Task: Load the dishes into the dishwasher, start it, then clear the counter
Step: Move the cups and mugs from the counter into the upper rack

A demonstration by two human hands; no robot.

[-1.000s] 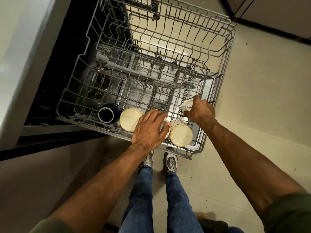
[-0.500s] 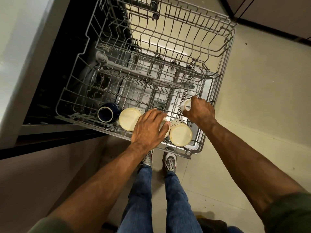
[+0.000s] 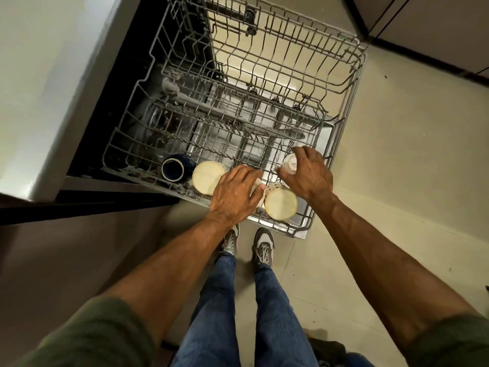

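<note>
Right hand (image 3: pixel 308 174) first: half a second ago it was wrapped snugly round the small white mug (image 3: pixel 290 163) at the rack's right edge, and now the fingers are fanned out and arched above it, thumb reaching left, the mug's printed side showing beneath the palm. That reads as a release, the mug set down and the hand lifting away (whether a fingertip still brushes the rim, I cannot tell). Over to the left hand (image 3: pixel 236 193), which has barely shifted: it lies flat and spread over a cup almost wholly hidden under it, only a pale sliver showing at the thumb, so pressing or steadying rather than pinching. Either side of it sit two cream cups tipped on their sides, the left cream cup (image 3: pixel 208 177) touching the hand's knuckle side and the right cream cup (image 3: pixel 281 204) with a patterned band just beside the thumb. Further left, a dark blue mug (image 3: pixel 174 169) lies with its mouth towards the camera. All of these crowd the near edge of the pulled-out upper rack (image 3: pixel 352 83); the rest of its wires are bare, and the lower rack shows through below. My call: loading is in its early stretch, this mug's placement looks finished, and both hands should soon be free to go for more dishes, with starting the machine and the counter yet to come
</note>
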